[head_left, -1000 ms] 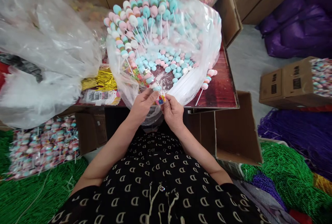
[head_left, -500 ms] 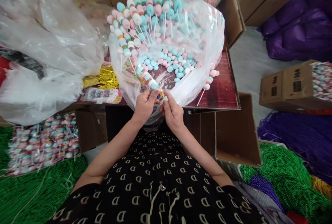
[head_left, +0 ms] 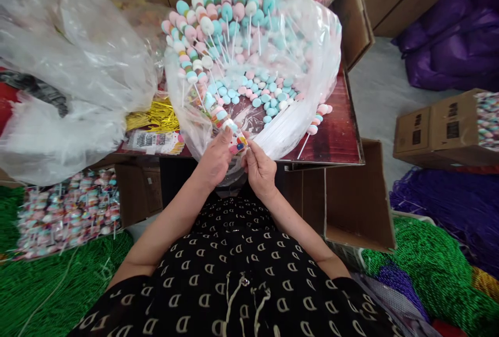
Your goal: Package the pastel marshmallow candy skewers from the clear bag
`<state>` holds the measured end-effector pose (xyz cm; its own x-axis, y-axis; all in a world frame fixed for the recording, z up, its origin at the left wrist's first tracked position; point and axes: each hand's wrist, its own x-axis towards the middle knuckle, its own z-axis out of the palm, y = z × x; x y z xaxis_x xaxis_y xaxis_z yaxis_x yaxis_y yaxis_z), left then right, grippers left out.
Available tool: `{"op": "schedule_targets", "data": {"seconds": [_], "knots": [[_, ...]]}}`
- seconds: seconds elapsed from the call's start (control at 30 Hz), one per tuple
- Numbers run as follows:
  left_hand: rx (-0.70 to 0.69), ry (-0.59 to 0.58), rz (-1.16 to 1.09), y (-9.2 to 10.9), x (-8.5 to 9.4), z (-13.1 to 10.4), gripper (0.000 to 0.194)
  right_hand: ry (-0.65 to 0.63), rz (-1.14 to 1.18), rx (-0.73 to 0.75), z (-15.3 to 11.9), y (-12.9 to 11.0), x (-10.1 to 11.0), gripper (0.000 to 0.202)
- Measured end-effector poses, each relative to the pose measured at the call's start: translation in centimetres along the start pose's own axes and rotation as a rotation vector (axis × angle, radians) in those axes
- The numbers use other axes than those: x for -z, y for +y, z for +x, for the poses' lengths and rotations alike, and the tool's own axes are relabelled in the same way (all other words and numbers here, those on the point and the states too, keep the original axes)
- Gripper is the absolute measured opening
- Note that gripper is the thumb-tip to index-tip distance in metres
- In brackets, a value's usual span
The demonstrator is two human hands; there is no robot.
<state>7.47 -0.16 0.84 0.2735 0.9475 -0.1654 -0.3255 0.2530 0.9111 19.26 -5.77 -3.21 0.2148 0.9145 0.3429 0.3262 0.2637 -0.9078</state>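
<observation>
Wrapped in a clear printed bag [head_left: 238, 144], a pastel foam-ball or marshmallow-like skewer [head_left: 221, 115] points away from me. My left hand [head_left: 217, 161] is closed around its near end, thumb on top. At the bag's colourful end, my right hand [head_left: 260, 170] pinches the plastic with thumb and forefinger; the exact grip is partly hidden. Ahead lies a big clear plastic bag [head_left: 325, 46] with several finished-looking skewers [head_left: 239, 12], loose pink, blue and white pieces [head_left: 268, 99], and a bundle of white sticks [head_left: 278, 139].
Gold twist ties [head_left: 158, 116] and flat printed bags [head_left: 154, 142] lie left on the red-brown table [head_left: 345, 129]. One skewer [head_left: 314, 126] rests at its right edge. An open carton [head_left: 356, 196] stands below right. Green bead strings [head_left: 424, 259] and packed skewers [head_left: 70, 212] flank me.
My left hand has shifted slightly, its thumb now further up over the wrapped skewer. More of the bag's colourful printed end shows between my hands. The view has turned slightly.
</observation>
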Motion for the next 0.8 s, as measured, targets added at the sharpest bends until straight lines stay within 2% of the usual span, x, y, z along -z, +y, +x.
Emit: {"op": "schedule_targets", "data": {"seconds": [0.17, 0.43, 0.53, 0.6, 0.63, 0.73, 0.8], "knots": [[0.084, -0.039, 0.004, 1.4, -0.9, 0.2, 0.050, -0.008, -0.029, -0.014, 0.0, -0.2, 0.0, 0.043], [0.060, -0.060, 0.056, 0.8, -1.3, 0.1, 0.049, -0.016, -0.050, 0.013, -0.1, -0.5, -0.3, 0.041], [0.067, -0.031, 0.059, 1.1, -0.7, 0.2, 0.049, -0.095, -0.037, 0.057, 0.5, -1.4, 0.8, 0.040], [0.048, -0.023, 0.052, 1.5, -0.1, 0.1, 0.049, -0.181, -0.051, 0.061, 1.5, -2.2, 2.3, 0.035], [0.041, -0.033, 0.027, 1.7, 0.0, -0.1, 0.049, -0.183, -0.050, 0.045, 2.2, -2.5, 3.1, 0.034], [0.133, -0.185, -0.115, 2.2, -0.1, -1.2, 0.052, -0.113, 0.116, -0.073, 4.4, -3.2, 4.5, 0.038], [0.287, -0.368, -0.208, 2.4, -0.7, -2.2, 0.055, -0.222, 0.305, -0.172, 5.5, -3.4, 4.4, 0.051]]}}
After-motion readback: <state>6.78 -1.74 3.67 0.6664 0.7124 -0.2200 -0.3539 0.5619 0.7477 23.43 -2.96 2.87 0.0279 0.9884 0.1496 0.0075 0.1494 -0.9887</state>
